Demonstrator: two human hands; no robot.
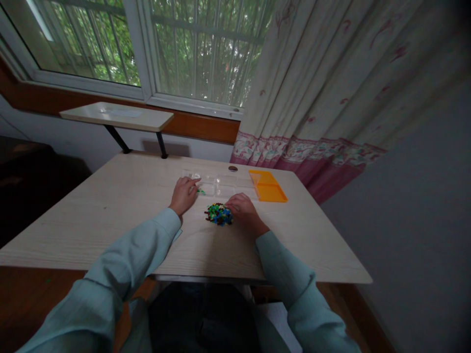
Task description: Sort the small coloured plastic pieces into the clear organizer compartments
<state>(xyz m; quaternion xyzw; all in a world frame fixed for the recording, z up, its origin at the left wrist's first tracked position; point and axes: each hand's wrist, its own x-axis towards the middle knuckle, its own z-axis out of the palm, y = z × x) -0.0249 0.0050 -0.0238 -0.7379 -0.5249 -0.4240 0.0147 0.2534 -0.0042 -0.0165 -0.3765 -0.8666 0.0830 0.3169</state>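
A heap of small coloured pieces (220, 214), blue, green, brown and yellow, lies on the table before me. My right hand (243, 208) is at the heap's right edge, fingers bent down to it; whether a piece is between the fingertips is too small to make out. Behind the heap is a clear plastic box (225, 185) with compartments. My left hand (184, 194) rests at the box's left front, index finger stretched out over it. A few green pieces (200, 191) lie in the compartment by that hand.
An orange lid-like tray (271, 187) adjoins the box on the right. Behind the box lies a small dark oval object (233, 168). A raised shelf (121, 116) stands on the back left of the wooden table (91, 220). A curtain (294, 98) hangs behind the right side.
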